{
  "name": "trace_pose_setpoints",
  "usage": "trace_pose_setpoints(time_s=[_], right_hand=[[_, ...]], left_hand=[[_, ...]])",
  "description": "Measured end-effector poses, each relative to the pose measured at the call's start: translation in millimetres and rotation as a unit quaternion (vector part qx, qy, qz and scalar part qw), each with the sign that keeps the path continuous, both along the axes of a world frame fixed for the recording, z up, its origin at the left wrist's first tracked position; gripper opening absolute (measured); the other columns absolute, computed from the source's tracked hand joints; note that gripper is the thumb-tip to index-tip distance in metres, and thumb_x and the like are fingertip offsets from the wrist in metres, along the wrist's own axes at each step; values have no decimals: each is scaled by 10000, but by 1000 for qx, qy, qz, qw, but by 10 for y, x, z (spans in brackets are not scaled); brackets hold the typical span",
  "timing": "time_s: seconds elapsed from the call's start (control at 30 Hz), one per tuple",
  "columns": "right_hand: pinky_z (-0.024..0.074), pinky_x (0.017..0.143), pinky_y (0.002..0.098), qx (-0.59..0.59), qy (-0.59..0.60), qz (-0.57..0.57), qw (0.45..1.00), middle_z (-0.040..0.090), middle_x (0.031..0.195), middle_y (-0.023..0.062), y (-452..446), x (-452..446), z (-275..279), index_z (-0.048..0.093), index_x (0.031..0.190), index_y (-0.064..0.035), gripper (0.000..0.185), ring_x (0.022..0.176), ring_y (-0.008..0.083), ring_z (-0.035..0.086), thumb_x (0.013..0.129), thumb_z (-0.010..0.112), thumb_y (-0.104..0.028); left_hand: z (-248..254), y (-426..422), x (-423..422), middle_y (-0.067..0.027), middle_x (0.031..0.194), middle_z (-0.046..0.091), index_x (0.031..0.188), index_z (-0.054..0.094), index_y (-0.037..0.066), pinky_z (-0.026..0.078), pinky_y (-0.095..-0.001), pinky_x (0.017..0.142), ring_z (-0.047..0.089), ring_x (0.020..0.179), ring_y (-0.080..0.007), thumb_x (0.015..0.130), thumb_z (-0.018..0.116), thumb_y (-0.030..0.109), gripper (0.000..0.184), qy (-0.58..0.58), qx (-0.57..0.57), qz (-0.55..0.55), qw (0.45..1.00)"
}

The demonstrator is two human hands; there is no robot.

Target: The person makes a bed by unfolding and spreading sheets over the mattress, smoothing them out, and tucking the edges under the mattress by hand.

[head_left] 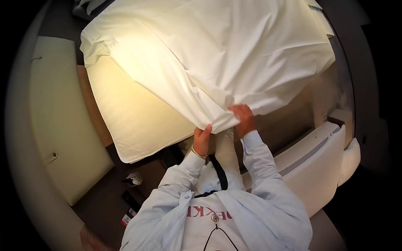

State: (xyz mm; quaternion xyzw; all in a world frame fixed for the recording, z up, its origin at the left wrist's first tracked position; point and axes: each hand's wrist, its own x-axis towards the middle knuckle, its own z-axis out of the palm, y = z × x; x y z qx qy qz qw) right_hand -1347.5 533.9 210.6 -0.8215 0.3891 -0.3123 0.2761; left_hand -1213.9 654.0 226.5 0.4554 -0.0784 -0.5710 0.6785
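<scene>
Pinching sheet point(251, 50) edge with left hand point(202, 140), lower centre; touching it with right hand point(244, 119), cannot tell whether pinching. Could bunch over mattress point(138, 113), centre left, if pulled unevenly.

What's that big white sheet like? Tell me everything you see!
The white sheet looks like plain, thin, soft cloth, full of creases and folds. It drapes over the pale mattress, leaving one near corner bare. The left hand pinches its near edge, and the right hand touches it close by. Light makes its left side look yellowish.
</scene>
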Motion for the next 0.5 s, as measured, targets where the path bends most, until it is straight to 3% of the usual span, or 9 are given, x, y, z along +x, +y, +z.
trace_pose_setpoints(time_s=[0.03, 0.1, 0.13, 0.2, 0.27, 0.3, 0.33, 0.4, 0.5], right_hand=[[420, 616, 362, -20, 20, 31, 999, 540, 735, 87, 119, -54, 41, 579, 768, -72, 229, 695, 279, 511, 543, 600, -32], [418, 539, 358, -23, 62, 91, 994, 507, 667, 93, 285, -128, 213, 544, 703, -55, 179, 622, 275, 497, 529, 573, -22], [413, 508, 357, -2, 81, 120, 989, 491, 630, 93, 358, -132, 349, 524, 677, -48, 164, 587, 272, 488, 521, 561, -19], [408, 490, 355, -14, 93, 123, 988, 487, 617, 90, 457, -122, 581, 505, 654, -45, 148, 576, 266, 488, 518, 557, -21], [404, 472, 352, -29, 110, 107, 988, 483, 604, 86, 471, -115, 753, 485, 631, -42, 135, 565, 259, 488, 515, 553, -23], [400, 462, 356, -35, 100, 96, 990, 478, 590, 90, 483, -134, 820, 489, 626, -44, 121, 552, 263, 487, 521, 547, -27], [397, 452, 359, -40, 87, 85, 992, 474, 577, 93, 500, -165, 884, 493, 621, -46, 107, 540, 268, 487, 527, 541, -31], [394, 445, 362, -53, 74, 54, 994, 472, 567, 98, 544, -224, 982, 497, 620, -46, 95, 526, 275, 486, 537, 540, -31], [392, 436, 364, -67, 37, 31, 997, 484, 564, 109, 526, -258, 1069, 511, 625, -46, 69, 510, 287, 492, 563, 541, -42]], left_hand=[[81, -8, 95, -81, 1155, 465, 1158, 404, -27, 316, -301, 906, 433, 1056, -173, 847, 484, 196, 391, 1, -11, 1, 1000], [232, -60, 295, -86, 1117, 505, 1112, 465, 20, 319, -352, 909, 432, 1072, -213, 855, 456, 240, 338, 213, -22, 48, 976], [246, -81, 389, -86, 1117, 505, 1112, 465, 20, 319, -352, 909, 432, 1072, -213, 855, 456, 240, 338, 215, -32, 49, 975], [178, -144, 604, -91, 1256, 383, 1214, 349, 68, 269, -397, 958, 361, 1147, -247, 855, 412, 318, 442, 332, -61, 24, 941], [73, -252, 752, -67, 1212, 433, 1142, 428, 93, 264, -402, 959, 365, 1141, -237, 848, 422, 310, 365, 371, -82, 41, 924], [88, -325, 819, -52, 1100, 496, 950, 463, 104, 297, -390, 922, 422, 1049, -215, 857, 412, 286, 211, 394, -87, 81, 911], [101, -391, 897, -37, 988, 558, 759, 498, 115, 330, -377, 885, 479, 958, -194, 866, 402, 261, 205, 413, -88, 121, 898], [-307, -419, 1176, -45, 1100, 525, 982, 544, 107, 293, -400, 939, 422, 1085, -224, 830, 455, 291, 255, 324, -154, 190, 914], [-346, -143, 2045, -70, 1033, 560, 981, 543, 77, 343, -400, 904, 466, 1033, -234, 806, 507, 263, 258, 237, -132, 315, 909]])
